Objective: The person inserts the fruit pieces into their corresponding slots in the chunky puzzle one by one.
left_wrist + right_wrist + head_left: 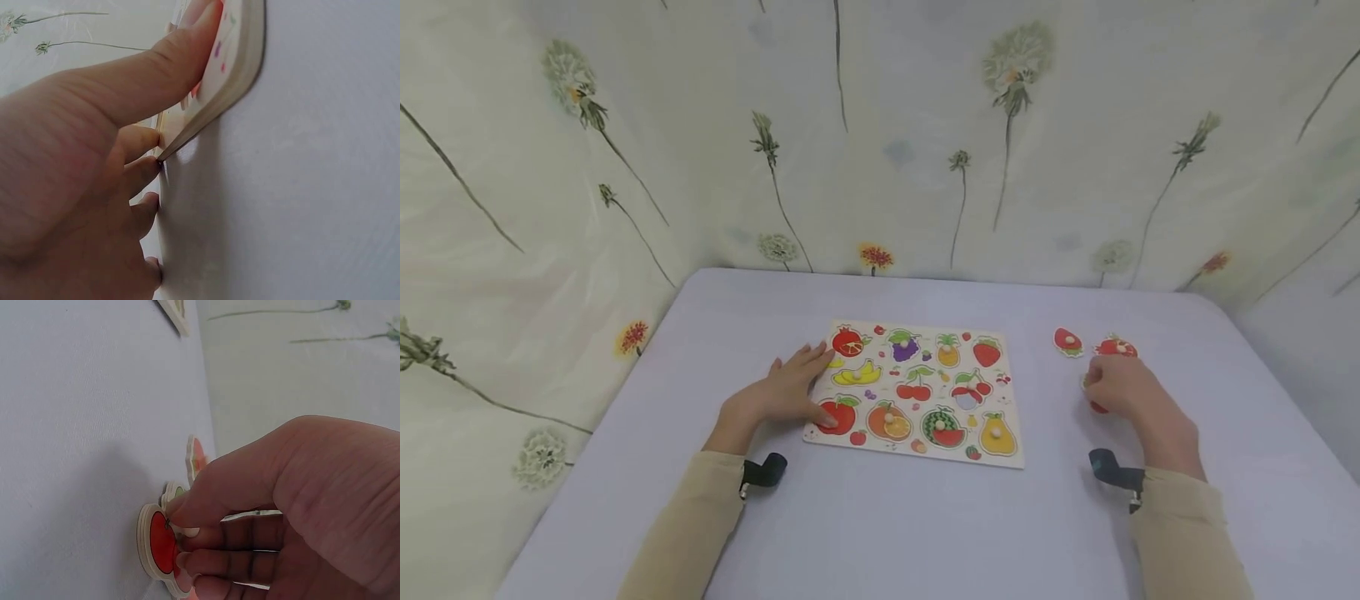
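A wooden fruit puzzle board [883, 400] lies flat on the table. My left hand [790, 387] rests at its left edge, fingers spread. In the left wrist view the thumb [169, 69] lies over the board's face, and other fingertips touch its edge or the table. Right of the board, my right hand [1123, 387] pinches a red fruit puzzle piece [164, 544] with a green leaf, by its knob between thumb and fingers. The hand covers most of this piece in the head view. Just beyond lie a strawberry piece [1066, 342] and a pomegranate piece [1115, 345].
Knobbed pieces sit in the board, among them a watermelon [942, 427], a pear [997, 433] and bananas [857, 375]. The pale table [925, 533] ends at the back against a flowered curtain [895, 167]. A dark wrist camera [763, 471] sits at the left cuff.
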Action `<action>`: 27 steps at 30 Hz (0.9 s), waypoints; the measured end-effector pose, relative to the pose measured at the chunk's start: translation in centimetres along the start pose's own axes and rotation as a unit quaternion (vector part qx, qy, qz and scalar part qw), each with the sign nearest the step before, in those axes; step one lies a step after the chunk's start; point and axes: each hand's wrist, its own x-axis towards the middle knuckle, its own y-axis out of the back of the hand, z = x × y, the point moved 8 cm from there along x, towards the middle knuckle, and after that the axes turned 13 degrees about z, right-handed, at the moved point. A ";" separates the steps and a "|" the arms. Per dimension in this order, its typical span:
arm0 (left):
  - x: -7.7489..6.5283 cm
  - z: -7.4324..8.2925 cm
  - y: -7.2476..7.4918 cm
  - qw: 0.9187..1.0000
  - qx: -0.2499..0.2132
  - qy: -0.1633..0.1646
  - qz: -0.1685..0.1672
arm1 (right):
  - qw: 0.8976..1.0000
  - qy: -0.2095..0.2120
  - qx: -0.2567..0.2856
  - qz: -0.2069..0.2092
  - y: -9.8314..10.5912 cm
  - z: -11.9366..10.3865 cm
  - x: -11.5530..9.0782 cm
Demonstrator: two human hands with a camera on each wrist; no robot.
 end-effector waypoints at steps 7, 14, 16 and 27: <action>-0.2 -0.4 -0.3 1.000 -0.003 -0.002 -0.001 | 1.000 0.007 0.010 -0.001 -0.4 -0.7 0.1; -0.5 -0.7 -0.7 1.000 -0.008 -0.006 0.001 | 1.000 0.009 0.018 -0.006 -0.6 -1.1 0.0; -0.4 -0.7 -0.7 1.000 -0.006 -0.008 0.000 | 1.000 0.014 0.019 -0.002 -0.6 -1.2 0.0; 0.0 0.0 -0.1 1.000 -0.004 -0.012 0.000 | 0.998 0.026 0.048 0.015 -0.4 -2.3 0.0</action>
